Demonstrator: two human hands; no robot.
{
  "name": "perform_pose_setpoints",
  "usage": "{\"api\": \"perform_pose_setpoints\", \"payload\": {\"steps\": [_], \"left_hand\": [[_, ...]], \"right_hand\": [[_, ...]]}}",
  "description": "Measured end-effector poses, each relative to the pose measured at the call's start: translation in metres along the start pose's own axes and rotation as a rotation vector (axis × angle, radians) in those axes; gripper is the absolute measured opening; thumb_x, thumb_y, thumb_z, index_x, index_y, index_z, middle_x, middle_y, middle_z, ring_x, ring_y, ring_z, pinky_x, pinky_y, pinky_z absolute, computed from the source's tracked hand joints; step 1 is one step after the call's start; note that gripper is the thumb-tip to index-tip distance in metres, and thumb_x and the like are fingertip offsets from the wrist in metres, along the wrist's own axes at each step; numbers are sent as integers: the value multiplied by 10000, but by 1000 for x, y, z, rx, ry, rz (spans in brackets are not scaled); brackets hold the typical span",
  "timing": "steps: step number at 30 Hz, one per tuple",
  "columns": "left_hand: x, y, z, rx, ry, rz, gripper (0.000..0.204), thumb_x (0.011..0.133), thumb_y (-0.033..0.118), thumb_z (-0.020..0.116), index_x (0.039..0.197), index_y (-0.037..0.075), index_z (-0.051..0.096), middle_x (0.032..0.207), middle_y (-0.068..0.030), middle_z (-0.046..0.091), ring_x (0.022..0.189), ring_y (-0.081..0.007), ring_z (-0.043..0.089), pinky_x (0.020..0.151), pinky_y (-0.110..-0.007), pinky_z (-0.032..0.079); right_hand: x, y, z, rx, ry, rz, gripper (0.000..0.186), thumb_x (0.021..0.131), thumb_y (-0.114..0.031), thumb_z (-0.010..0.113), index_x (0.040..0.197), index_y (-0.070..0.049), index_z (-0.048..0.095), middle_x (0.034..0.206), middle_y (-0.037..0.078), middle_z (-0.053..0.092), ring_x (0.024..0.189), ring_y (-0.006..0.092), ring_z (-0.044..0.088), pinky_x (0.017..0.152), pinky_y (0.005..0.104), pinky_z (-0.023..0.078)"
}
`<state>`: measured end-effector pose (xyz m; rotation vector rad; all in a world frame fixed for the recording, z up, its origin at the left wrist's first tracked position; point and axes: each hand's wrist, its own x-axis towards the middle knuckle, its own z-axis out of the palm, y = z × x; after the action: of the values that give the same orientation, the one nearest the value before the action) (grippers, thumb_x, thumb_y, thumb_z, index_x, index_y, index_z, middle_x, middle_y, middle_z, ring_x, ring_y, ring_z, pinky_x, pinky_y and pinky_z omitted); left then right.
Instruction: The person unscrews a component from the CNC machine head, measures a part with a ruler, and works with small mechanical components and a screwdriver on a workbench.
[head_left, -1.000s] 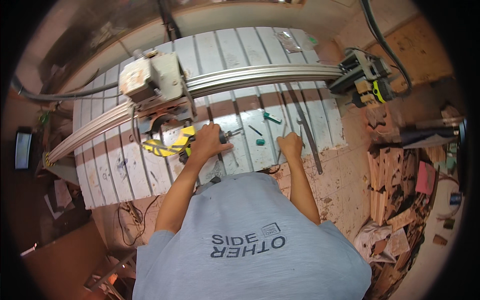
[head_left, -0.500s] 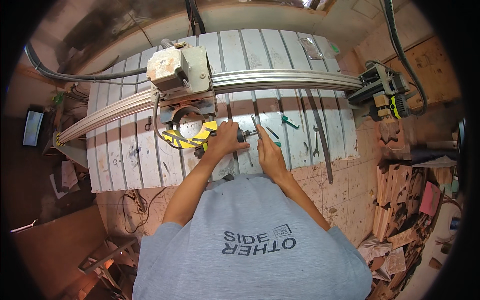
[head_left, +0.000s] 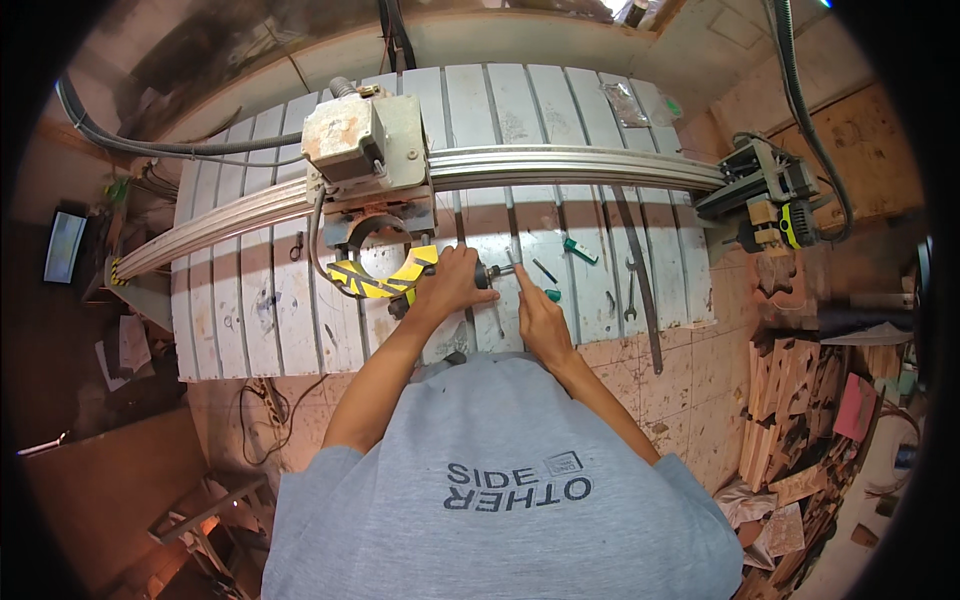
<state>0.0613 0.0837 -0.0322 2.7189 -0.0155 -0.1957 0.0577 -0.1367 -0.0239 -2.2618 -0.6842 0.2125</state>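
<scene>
A dark power tool with yellow-green parts, like a router motor (head_left: 483, 275), lies sideways on the slatted grey table (head_left: 290, 340). My left hand (head_left: 452, 283) wraps over its body, thumb toward the nose end, and hides most of it. From that end a metal collet or shaft (head_left: 505, 269) points right. My right hand (head_left: 543, 322) is closed on a slim metal tool (head_left: 511, 257), possibly a wrench, held beside the shaft. Fingers cover most of that tool, so its kind is unclear. A small green piece (head_left: 553, 295) lies by the right hand.
Beyond my hands, a gantry rail (head_left: 580, 165) crosses the table, carrying a motor head (head_left: 345, 135) and a yellow-black striped ring clamp (head_left: 380, 280). To the right lie a green box (head_left: 580, 250), a spanner (head_left: 631, 292) and a long metal strip (head_left: 640, 280). Wood offcuts (head_left: 780, 390) are stacked beyond.
My right hand and its slim metal tool have shifted slightly, and the tool's far end now sits lower, nearer me. My left hand keeps its grip on the router motor.
</scene>
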Motion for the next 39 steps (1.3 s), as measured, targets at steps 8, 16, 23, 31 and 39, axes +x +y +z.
{"api": "perform_pose_setpoints", "payload": {"steps": [8, 16, 23, 31, 39], "left_hand": [[-4, 1, -1, 7, -23, -10, 705, 719, 604, 859, 1076, 33, 652, 1088, -141, 657, 1088, -330, 649, 915, -446, 548], [-3, 7, -10, -18, -51, -7, 725, 738, 578, 849, 1214, 67, 656, 1117, -134, 647, 1095, -325, 648, 923, -451, 535], [-10, 9, -8, -16, 117, 90, 656, 750, 501, 844, 1258, 120, 680, 1179, -135, 617, 1171, -327, 585, 1038, -479, 440], [7, 30, 9, 202, 107, 220, 340, 812, 355, 799, 1033, 101, 752, 1172, -115, 625, 1189, -312, 573, 1147, -577, 363], [15, 32, 36, 235, 116, 133, 254, 810, 286, 780, 955, 77, 771, 1008, -106, 699, 1053, -295, 653, 1134, -587, 374]], "right_hand": [[8, 4, -29, 70, 199, 106, 446, 1024, -51, 536, 1469, -22, 549, 1087, 302, 715, 963, 448, 712, 801, 484, 563], [5, 80, -64, -303, 405, 279, 366, 1015, -68, 561, 1377, -43, 607, 989, 269, 732, 896, 466, 709, 778, 526, 539], [-4, 84, -67, -430, 271, 639, 343, 988, -78, 604, 1330, -46, 608, 1105, 266, 718, 1000, 469, 694, 821, 549, 542], [0, 127, -58, -547, 404, 454, 256, 950, -95, 662, 1192, -15, 685, 1074, 202, 708, 1003, 424, 700, 829, 514, 574], [6, 120, -64, -525, 326, 576, 277, 932, -151, 709, 1170, -9, 705, 1113, 212, 700, 1062, 414, 686, 863, 509, 576]]}}
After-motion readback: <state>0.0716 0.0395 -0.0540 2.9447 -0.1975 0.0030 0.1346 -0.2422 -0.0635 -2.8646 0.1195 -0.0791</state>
